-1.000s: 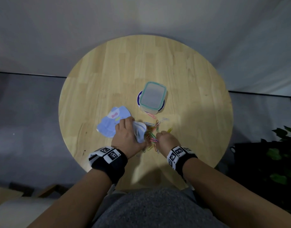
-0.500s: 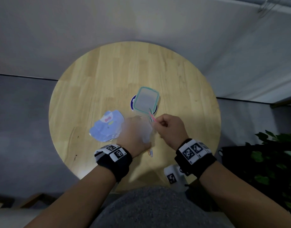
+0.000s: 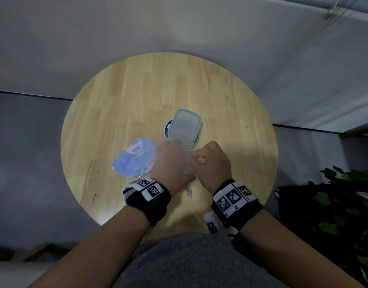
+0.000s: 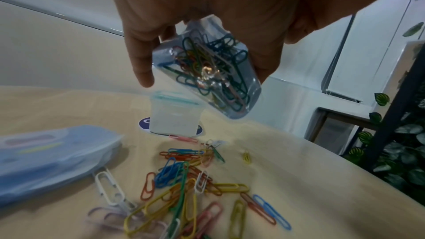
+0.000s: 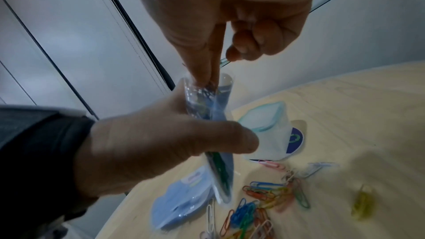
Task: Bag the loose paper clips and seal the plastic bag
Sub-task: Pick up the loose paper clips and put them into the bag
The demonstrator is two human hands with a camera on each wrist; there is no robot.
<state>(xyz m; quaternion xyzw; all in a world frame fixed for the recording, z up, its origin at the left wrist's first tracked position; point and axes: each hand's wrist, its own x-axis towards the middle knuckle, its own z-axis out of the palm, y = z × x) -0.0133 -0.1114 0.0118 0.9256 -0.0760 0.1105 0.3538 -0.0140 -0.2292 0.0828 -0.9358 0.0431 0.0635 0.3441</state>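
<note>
Left hand (image 5: 147,144): raised above the round pale wooden table (image 3: 120,100); thumb and fingers curled round the small clear plastic bag (image 4: 214,72), gripping it by its upper half so that the bag hangs free of the tabletop.
Small clear plastic bag: upright and slightly tilted, mouth uppermost, held between the two hands; a tangle of green, blue, red and yellow paper clips already lies in its lower half (seen best from the left wrist).
Right hand (image 5: 230,17): just beside the left hand; thumb and forefinger pressed together with their tips inside the mouth of the bag, pinching what appears to be a paper clip, though the item is too blurred to make out; the other fingers are curled into the palm.
Loose coloured paper clips (image 4: 188,184): scattered in a heap on the table beneath the hands, in blue, yellow, red, orange, pink, white and green; one yellow clip (image 5: 363,204) lies apart to the right.
Translucent lidded box with teal rim (image 3: 184,126): standing on a round blue-and-white sticker (image 5: 295,138), beyond the hands; a pink clip lies at its foot.
Pale blue packet in clear wrap (image 3: 135,160): flat on the table, left of the left hand.
Wristbands (image 3: 149,196): black, with square black-and-white markers, one on each wrist.
Background: leafy green plant (image 3: 349,204) at the right edge.
</note>
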